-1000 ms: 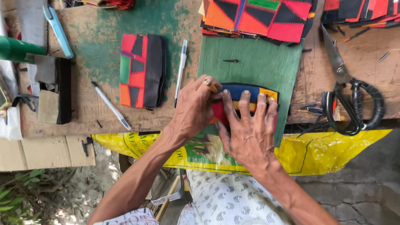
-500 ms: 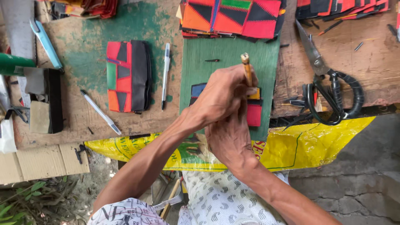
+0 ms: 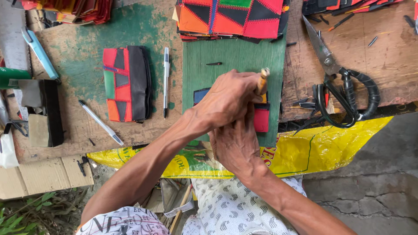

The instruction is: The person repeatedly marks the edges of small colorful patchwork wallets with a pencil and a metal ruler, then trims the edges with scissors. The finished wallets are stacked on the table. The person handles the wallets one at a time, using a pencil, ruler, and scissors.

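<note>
The fingers of the left hand (image 3: 228,102) are curled shut around a small wooden-handled tool (image 3: 262,81), which is held upright with its pale top showing above the knuckles. The wrist is bent and the forearm is stretched back toward the bench's near edge, crossing over the right hand (image 3: 237,143). The right hand is laid flat, back up, beneath the left; its fingertips are hidden, so their grip cannot be told. A patchwork pouch (image 3: 260,115) of red, blue and yellow panels is pressed under both hands, on a green board (image 3: 235,54) near the middle of the bench's near edge. A second patchwork pouch (image 3: 126,85) is seen to the left, large scissors (image 3: 344,87) to the right.
</note>
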